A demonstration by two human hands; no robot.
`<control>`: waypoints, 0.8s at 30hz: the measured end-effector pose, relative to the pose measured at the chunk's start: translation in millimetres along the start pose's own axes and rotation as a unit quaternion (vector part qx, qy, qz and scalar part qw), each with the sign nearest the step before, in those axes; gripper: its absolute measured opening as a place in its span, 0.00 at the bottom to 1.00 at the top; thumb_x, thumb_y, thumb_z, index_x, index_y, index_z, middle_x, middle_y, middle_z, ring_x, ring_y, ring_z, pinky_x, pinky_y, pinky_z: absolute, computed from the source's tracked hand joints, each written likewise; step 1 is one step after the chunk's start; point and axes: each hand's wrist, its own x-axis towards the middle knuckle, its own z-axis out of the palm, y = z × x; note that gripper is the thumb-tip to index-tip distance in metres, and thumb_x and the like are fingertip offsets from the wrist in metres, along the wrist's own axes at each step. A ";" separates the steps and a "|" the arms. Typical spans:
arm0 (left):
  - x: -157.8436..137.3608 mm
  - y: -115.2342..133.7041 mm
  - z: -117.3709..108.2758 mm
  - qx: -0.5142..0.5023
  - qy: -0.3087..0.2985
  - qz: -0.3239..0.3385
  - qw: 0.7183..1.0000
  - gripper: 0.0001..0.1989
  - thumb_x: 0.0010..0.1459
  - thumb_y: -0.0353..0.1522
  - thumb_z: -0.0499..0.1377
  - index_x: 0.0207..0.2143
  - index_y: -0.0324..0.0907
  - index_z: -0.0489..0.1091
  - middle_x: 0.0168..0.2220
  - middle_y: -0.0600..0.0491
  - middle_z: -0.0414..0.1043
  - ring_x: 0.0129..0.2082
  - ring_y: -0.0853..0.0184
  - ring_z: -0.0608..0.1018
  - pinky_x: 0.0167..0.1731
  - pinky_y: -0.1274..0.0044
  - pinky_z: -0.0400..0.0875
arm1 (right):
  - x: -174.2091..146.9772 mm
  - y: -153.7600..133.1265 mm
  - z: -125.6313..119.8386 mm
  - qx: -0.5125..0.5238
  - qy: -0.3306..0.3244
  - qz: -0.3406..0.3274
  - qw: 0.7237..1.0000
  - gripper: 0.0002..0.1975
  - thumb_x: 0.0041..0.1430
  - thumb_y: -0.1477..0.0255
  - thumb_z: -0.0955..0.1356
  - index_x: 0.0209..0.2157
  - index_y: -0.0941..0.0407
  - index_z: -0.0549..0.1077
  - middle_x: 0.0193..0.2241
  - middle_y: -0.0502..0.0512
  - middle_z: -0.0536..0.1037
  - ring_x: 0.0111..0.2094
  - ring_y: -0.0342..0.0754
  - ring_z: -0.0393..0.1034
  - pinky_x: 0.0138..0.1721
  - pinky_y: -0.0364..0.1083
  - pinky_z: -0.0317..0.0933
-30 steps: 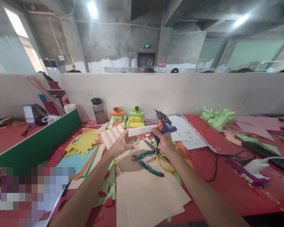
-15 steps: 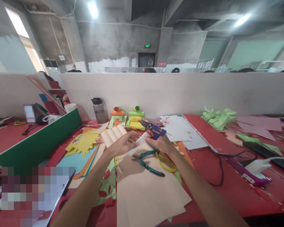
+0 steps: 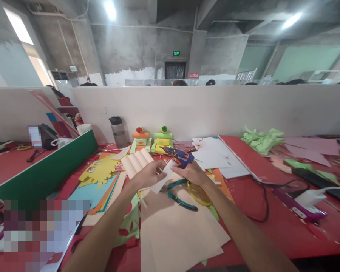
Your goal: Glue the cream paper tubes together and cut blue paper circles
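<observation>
My left hand (image 3: 149, 174) is closed on a small white paper strip (image 3: 160, 182), above a stack of beige sheets (image 3: 181, 234). A thin stick seems to show between its fingers. My right hand (image 3: 195, 173) is wrapped round a blue glue gun (image 3: 183, 158), whose nozzle points left. Its thumb and fingertips also meet the strip's upper end. Under the hands lie teal-handled pliers (image 3: 184, 203) and a yellow loop (image 3: 200, 194), partly covered by the right hand. Beige paper rolled into a row of tubes (image 3: 137, 161) rests just behind my left hand.
Two paper tank models (image 3: 140, 142) stand by the white partition (image 3: 215, 109), beside a water bottle (image 3: 118, 132). Coloured sheets (image 3: 87, 194) lie on the left, past a green board (image 3: 45, 166). A purple power strip (image 3: 299, 207) and a black cord (image 3: 266, 204) are at right.
The glue gun has shifted a little left and down with my right hand. My right fingers have come onto the white strip, which now hangs more steeply between both hands.
</observation>
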 end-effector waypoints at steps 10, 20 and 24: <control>7.4 -13.4 -15.4 -0.156 0.127 -0.061 0.978 0.13 0.48 0.37 0.66 0.33 0.41 0.70 0.34 0.52 0.73 0.34 0.64 0.75 0.35 0.75 0.67 | 21.8 24.7 -15.7 0.259 0.212 0.014 0.942 0.23 0.57 0.46 0.69 0.32 0.53 0.69 0.22 0.48 0.72 0.17 0.42 0.64 0.19 0.42 0.59; 3.3 -9.2 -26.6 -0.324 0.139 -0.077 0.933 0.16 0.41 0.36 0.73 0.29 0.40 0.71 0.27 0.56 0.71 0.29 0.70 0.73 0.33 0.78 0.66 | 17.5 22.6 -43.5 0.236 0.127 0.080 0.960 0.30 0.53 0.40 0.67 0.28 0.56 0.71 0.23 0.56 0.77 0.17 0.42 0.66 0.16 0.41 0.59; 2.6 -9.3 -24.4 -0.344 0.114 -0.094 0.927 0.16 0.40 0.34 0.73 0.29 0.39 0.72 0.27 0.57 0.71 0.30 0.70 0.73 0.34 0.78 0.66 | 11.3 17.8 -32.7 0.185 0.064 0.060 0.979 0.29 0.54 0.41 0.67 0.29 0.55 0.72 0.21 0.53 0.76 0.17 0.44 0.67 0.17 0.43 0.61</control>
